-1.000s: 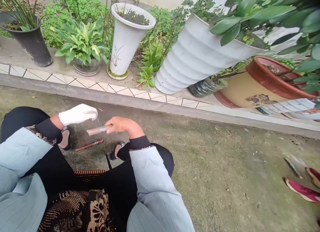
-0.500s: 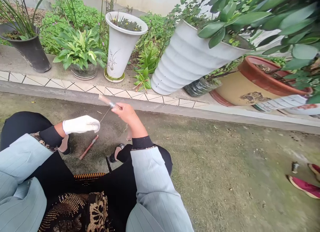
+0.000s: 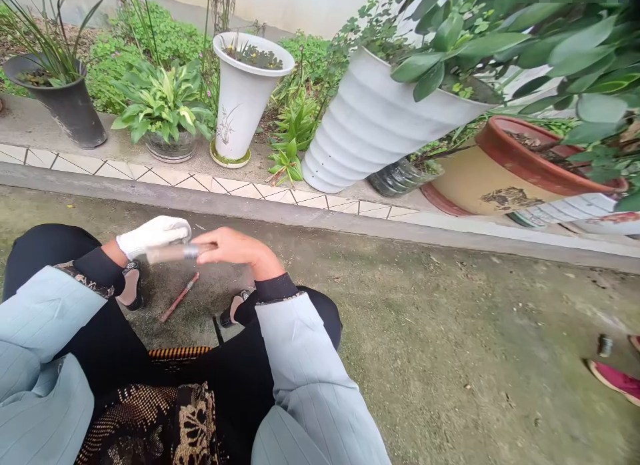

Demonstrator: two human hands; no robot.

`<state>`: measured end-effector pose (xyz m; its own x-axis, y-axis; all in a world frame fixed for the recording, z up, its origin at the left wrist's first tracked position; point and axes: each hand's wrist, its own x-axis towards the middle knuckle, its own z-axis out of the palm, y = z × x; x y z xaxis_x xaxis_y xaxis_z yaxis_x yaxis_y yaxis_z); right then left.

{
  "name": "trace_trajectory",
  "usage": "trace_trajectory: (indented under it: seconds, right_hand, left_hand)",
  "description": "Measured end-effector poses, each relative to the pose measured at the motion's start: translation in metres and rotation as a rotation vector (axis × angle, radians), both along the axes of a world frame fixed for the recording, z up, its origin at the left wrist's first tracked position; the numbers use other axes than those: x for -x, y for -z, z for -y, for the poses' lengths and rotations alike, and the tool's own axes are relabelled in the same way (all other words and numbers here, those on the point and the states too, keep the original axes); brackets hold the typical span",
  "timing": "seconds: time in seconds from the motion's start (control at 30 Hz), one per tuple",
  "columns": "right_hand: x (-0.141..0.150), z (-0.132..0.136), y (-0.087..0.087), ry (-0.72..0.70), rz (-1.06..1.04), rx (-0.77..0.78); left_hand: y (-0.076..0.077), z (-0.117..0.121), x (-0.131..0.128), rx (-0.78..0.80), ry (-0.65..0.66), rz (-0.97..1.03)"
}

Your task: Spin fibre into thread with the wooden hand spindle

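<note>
My right hand (image 3: 227, 246) grips a short wooden stick (image 3: 167, 253), blurred by motion, with a silvery band of wound wire (image 3: 191, 251) near the fingers. The stick lies nearly level, its far end pointing left towards my left hand. My left hand (image 3: 156, 236), in a white glove, is closed just above and left of that end. A thin wire ran from its fingers to the stick a moment ago; the strand cannot be made out now. Below both hands, a second reddish-brown stick (image 3: 180, 297) with a silvery band rests on the ground between my feet.
A low tiled ledge (image 3: 200, 182) runs across ahead, bearing a black pot (image 3: 75, 111), a white pot (image 3: 243, 98), a tall ridged white pot (image 3: 370, 125) and a tan pot (image 3: 465, 178). At far right are a small silvery spool-like object (image 3: 605, 345) and another person's red shoe (image 3: 615, 381).
My right hand has moved down and left, swinging the stick from a slant to nearly level. My left hand has risen slightly and shifted left, bringing the hands closer together.
</note>
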<state>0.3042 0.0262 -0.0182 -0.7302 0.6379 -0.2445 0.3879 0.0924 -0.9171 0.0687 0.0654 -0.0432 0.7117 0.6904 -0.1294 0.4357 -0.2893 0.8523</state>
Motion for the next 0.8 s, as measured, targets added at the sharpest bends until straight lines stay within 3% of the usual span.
trace_trajectory:
  seconds: [0.13, 0.23, 0.4, 0.47, 0.53, 0.6, 0.7, 0.77, 0.8]
  right_hand:
    - [-0.011, -0.019, 0.000, 0.609, -0.207, -0.061]
    - [-0.014, -0.029, 0.007, 0.758, -0.037, -0.119]
    - [-0.007, -0.022, 0.013, 0.599, 0.689, -0.385]
    - [-0.003, -0.017, 0.014, 0.425, 0.869, -0.357]
    - [0.001, -0.012, 0.016, 0.212, 0.920, -0.288]
    - [0.002, -0.007, 0.014, 0.006, 0.824, -0.191]
    - [-0.001, -0.001, 0.004, -0.184, 0.444, -0.023]
    - [-0.007, -0.001, -0.006, -0.108, 0.153, 0.002]
    - [-0.010, -0.002, -0.010, 0.047, 0.013, -0.035]
  left_hand:
    - [0.007, 0.009, -0.009, 0.117, 0.040, 0.049]
    - [0.004, 0.015, -0.014, 0.123, 0.200, -0.023]
    - [-0.001, 0.016, -0.016, -0.002, 0.352, -0.086]
    - [-0.004, 0.012, -0.015, -0.071, 0.340, -0.108]
    - [-0.007, 0.008, -0.011, -0.112, 0.275, -0.148]
    - [-0.009, 0.002, -0.007, -0.137, 0.183, -0.171]
    - [-0.009, -0.006, -0.002, -0.109, 0.062, -0.120]
    - [-0.004, -0.007, -0.002, -0.017, 0.002, -0.021]
    - [-0.001, -0.007, -0.003, 0.040, -0.020, 0.042]
